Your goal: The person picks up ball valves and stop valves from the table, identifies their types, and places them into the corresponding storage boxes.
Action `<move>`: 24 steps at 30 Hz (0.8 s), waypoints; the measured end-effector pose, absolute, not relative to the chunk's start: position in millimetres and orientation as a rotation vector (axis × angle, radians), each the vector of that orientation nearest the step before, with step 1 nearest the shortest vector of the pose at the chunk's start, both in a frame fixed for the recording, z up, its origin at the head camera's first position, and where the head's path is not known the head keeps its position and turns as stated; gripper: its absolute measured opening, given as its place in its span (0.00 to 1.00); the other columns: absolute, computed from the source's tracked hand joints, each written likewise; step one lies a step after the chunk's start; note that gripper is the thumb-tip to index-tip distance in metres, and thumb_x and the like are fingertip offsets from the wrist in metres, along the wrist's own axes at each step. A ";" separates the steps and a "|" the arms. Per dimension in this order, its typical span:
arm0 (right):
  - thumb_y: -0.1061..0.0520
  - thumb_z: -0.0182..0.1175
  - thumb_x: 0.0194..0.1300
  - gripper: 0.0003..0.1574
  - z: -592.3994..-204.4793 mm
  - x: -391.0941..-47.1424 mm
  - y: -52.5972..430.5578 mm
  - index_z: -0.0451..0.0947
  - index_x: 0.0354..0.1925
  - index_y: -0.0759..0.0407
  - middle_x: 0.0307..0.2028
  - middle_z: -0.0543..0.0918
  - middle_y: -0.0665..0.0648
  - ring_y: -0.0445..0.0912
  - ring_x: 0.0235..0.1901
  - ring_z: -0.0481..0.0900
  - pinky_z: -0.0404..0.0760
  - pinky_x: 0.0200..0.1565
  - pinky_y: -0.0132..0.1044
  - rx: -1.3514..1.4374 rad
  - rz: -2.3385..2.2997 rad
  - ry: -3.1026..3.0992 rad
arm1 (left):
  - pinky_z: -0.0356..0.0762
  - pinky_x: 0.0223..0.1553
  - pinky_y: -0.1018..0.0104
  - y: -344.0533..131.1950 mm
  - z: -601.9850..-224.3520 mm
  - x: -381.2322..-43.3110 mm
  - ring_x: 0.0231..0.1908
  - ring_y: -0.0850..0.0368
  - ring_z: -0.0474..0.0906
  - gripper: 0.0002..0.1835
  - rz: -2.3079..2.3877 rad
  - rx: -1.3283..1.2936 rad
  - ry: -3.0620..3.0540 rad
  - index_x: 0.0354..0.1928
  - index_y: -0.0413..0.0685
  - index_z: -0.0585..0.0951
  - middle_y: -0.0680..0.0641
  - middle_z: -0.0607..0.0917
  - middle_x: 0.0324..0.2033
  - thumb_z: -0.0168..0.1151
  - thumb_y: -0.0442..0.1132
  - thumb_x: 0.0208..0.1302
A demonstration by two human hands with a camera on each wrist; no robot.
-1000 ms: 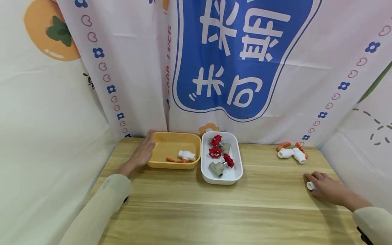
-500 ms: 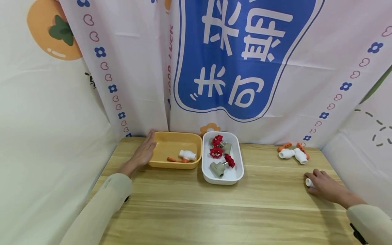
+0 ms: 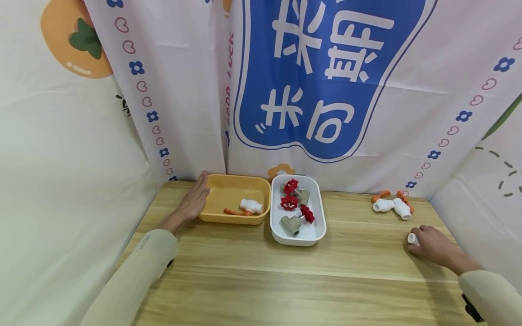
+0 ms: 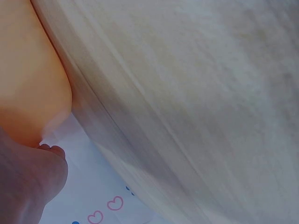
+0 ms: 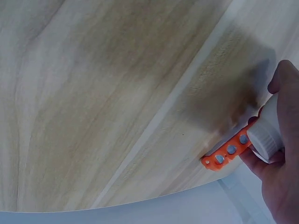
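With its fingers straight, my left hand (image 3: pixel 193 202) lies along the left end of a yellow tray (image 3: pixel 216 218). One white ball valve (image 3: pixel 251 206) with an orange lever sits inside this tray. Far over on the right side of the table, my right hand (image 3: pixel 434 244) grips another white ball valve (image 5: pixel 266 135); its orange lever (image 5: pixel 226 150) sticks out below the fingers in the right wrist view. Most of that valve is hidden by the hand in the head view. Just beyond are two more white ball valves (image 3: pixel 383 205) with orange levers, lying side by side.
A white tray (image 3: pixel 297 242) touches the yellow one on its right and holds several grey valves with red handwheels (image 3: pixel 289 203). A printed cloth (image 3: pixel 191 113) hangs behind the wooden table (image 3: pixel 310 285), and pale cloth walls stand on both sides.
My right hand's hold on the valve has tilted, and the valve's white end now points more upward. The head view has shifted slightly. My left hand stays against the yellow tray.
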State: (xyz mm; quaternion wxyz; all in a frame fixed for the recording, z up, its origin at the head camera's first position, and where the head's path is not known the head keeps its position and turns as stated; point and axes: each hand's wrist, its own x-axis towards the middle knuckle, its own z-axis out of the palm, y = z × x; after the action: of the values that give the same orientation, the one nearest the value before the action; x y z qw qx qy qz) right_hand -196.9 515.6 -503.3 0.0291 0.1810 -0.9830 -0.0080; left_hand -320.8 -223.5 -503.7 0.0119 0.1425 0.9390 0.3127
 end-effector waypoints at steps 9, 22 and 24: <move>0.52 0.74 0.61 0.27 -490.5 -202.3 505.0 0.80 0.45 0.76 0.31 0.83 0.65 0.56 0.29 0.82 0.84 0.32 0.55 0.527 0.016 -3.033 | 0.36 0.83 0.40 -222.8 -504.2 -320.7 0.84 0.40 0.31 0.34 0.973 0.432 2.927 0.84 0.41 0.33 0.44 0.30 0.85 0.23 0.49 0.88; 0.52 0.79 0.56 0.27 -473.8 -214.5 475.0 0.80 0.42 0.72 0.32 0.80 0.62 0.53 0.31 0.78 0.81 0.32 0.51 0.635 -0.073 -2.962 | 0.35 0.83 0.42 -222.4 -506.4 -322.7 0.84 0.42 0.30 0.34 1.007 0.416 2.907 0.84 0.42 0.32 0.46 0.30 0.85 0.26 0.47 0.88; 0.51 0.78 0.56 0.26 -472.0 -215.9 471.4 0.80 0.41 0.70 0.32 0.79 0.61 0.53 0.31 0.77 0.80 0.32 0.51 0.641 -0.079 -2.955 | 0.35 0.83 0.42 -222.5 -506.5 -322.7 0.84 0.42 0.30 0.34 1.006 0.418 2.908 0.84 0.42 0.32 0.46 0.30 0.85 0.26 0.47 0.88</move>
State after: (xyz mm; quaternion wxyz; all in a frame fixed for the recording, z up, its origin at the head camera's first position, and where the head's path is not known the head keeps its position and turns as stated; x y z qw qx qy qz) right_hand -215.9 471.4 -472.0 0.0584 0.2117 -0.9752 -0.0260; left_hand -322.7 -222.5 -506.5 0.0183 0.1347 0.9362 0.3240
